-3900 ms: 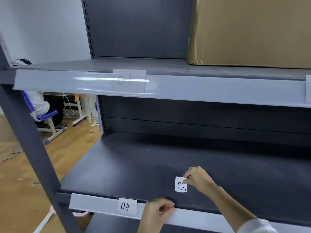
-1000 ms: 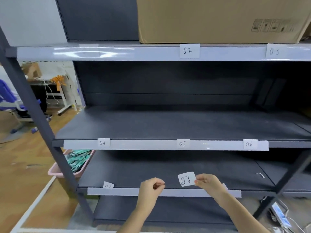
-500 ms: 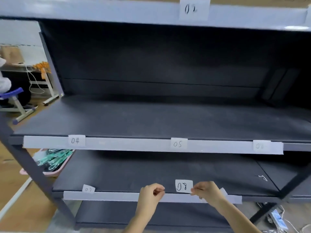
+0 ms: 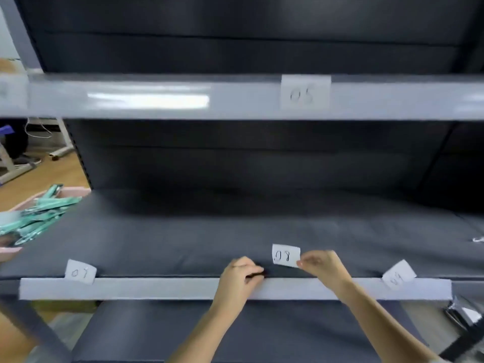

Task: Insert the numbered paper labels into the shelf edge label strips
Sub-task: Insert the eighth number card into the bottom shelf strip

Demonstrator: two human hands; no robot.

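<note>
While the left hand (image 4: 239,277) pinches the top lip of the lower label strip (image 4: 157,288), the right hand (image 4: 320,265) pinches label 08 (image 4: 285,255) just above it. Best drop its bottom edge squarely behind the lip. Farther up, label 05 (image 4: 305,92) sits seated.

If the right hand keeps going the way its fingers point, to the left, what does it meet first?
Likely the left hand, gripping the label strip. The right hand pinches the 08 label, which leads; depth between them is unclear.
</note>
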